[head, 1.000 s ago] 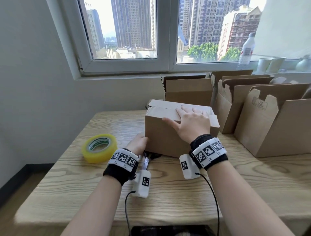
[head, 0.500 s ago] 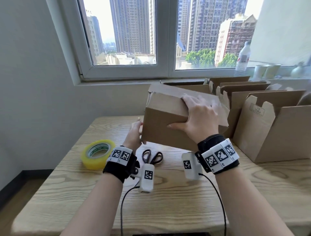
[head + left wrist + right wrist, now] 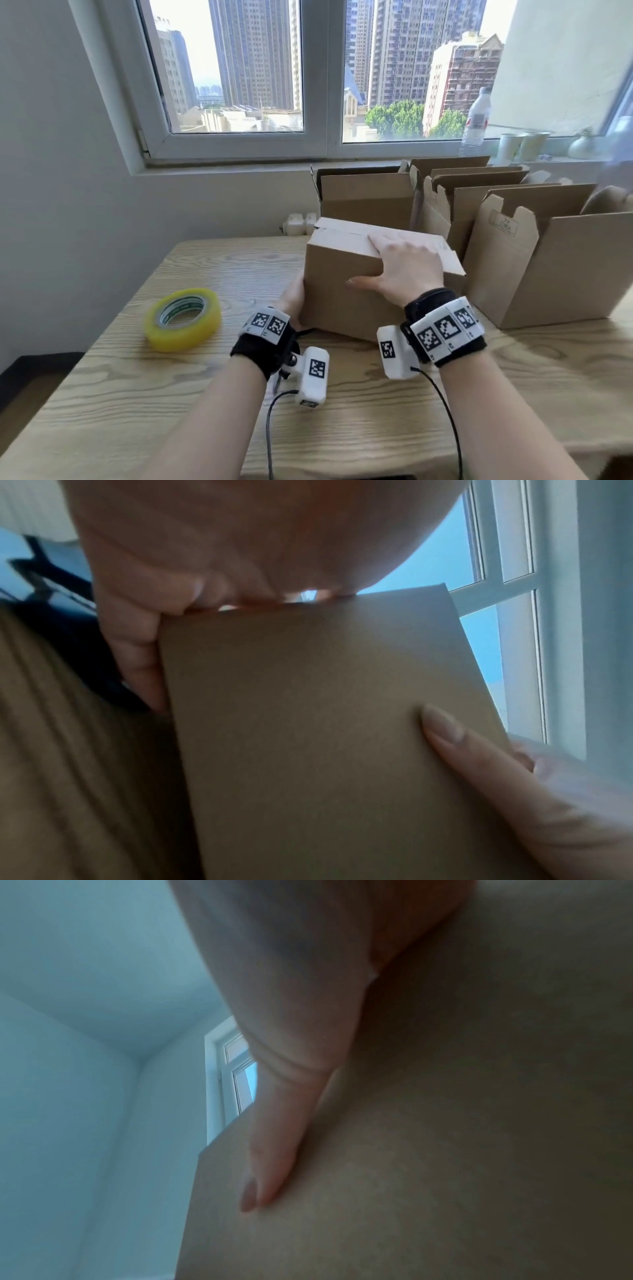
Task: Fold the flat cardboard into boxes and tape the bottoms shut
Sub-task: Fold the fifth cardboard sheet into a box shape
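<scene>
A closed brown cardboard box (image 3: 335, 291) stands on the wooden table (image 3: 137, 394), its seamed flaps facing up. My right hand (image 3: 407, 270) lies flat across the box's top, with the thumb (image 3: 274, 1150) stretched along the front face. My left hand (image 3: 291, 294) holds the box's lower left corner. In the left wrist view its fingers (image 3: 137, 653) curl round the edge of the box (image 3: 308, 723). A yellow roll of tape (image 3: 183, 318) lies to the left, apart from both hands. A black scissors handle (image 3: 306, 331) peeks out under the box's near left corner.
Several open-topped cardboard boxes (image 3: 565, 274) crowd the back right of the table, one (image 3: 366, 198) right behind the held box. A plastic bottle (image 3: 476, 120) and pale cups (image 3: 520, 145) stand on the windowsill. Wall and window close off the far side.
Half a second ago the box was lifted and tilted, baring the scissors. It is now down on the table over them. Both hands have stayed on the box.
</scene>
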Demonstrator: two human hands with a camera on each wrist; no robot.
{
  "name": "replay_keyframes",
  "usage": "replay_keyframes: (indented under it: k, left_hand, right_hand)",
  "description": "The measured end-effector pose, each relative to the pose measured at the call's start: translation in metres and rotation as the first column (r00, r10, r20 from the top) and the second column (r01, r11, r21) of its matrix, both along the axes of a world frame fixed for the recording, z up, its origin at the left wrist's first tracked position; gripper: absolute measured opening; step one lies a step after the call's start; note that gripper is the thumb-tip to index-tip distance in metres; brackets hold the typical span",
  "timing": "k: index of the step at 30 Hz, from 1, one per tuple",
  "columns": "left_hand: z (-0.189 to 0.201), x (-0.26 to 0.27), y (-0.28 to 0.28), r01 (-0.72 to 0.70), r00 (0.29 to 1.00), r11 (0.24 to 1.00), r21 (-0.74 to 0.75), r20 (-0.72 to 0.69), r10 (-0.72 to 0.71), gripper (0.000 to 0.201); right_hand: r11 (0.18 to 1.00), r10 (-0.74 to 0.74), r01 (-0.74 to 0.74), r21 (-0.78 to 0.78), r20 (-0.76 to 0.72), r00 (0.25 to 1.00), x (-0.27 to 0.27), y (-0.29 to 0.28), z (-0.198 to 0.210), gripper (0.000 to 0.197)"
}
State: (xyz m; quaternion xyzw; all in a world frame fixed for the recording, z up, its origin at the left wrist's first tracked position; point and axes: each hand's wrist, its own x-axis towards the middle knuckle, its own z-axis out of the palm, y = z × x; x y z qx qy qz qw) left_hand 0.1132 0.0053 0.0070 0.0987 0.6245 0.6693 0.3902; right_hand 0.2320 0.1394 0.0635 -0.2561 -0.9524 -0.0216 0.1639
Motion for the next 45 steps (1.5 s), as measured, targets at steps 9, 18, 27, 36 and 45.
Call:
replay_keyframes:
  k: [9, 18, 27, 36, 45]
  left_hand:
    - [0.020, -0.033, -0.003, -0.235, 0.787, 0.969, -0.072, -0.600, 0.146, 0.040]
    - [0.027, -0.040, 0.004, -0.283, 0.586, 0.959, -0.025, -0.796, 0.152, 0.043]
    - [0.023, -0.042, 0.002, -0.323, 0.514, 0.941, -0.101, -0.854, 0.085, 0.043]
    - [0.027, -0.039, 0.006, -0.329, 0.513, 0.928, -0.176, -0.858, 0.019, 0.045]
    - [0.041, -0.042, 0.012, -0.293, 0.580, 0.920, -0.260, -0.813, -0.046, 0.048]
  right_hand:
    - [0.989, 0.094, -0.101, 0.106, 0.073, 0.993, -0.016, 0.000, -0.011, 0.095]
    - [0.982, 0.179, -0.179, 0.058, -0.009, 0.984, -0.044, -0.008, -0.012, 0.087]
    - [0.985, 0.174, -0.174, 0.006, -0.040, 0.984, -0.050, -0.005, -0.016, 0.051]
    - [0.983, 0.164, -0.173, -0.067, -0.119, 0.979, -0.062, 0.005, -0.014, 0.040]
    - [0.996, 0.086, -0.084, 0.018, -0.175, 0.981, -0.082, 0.004, -0.015, 0.044]
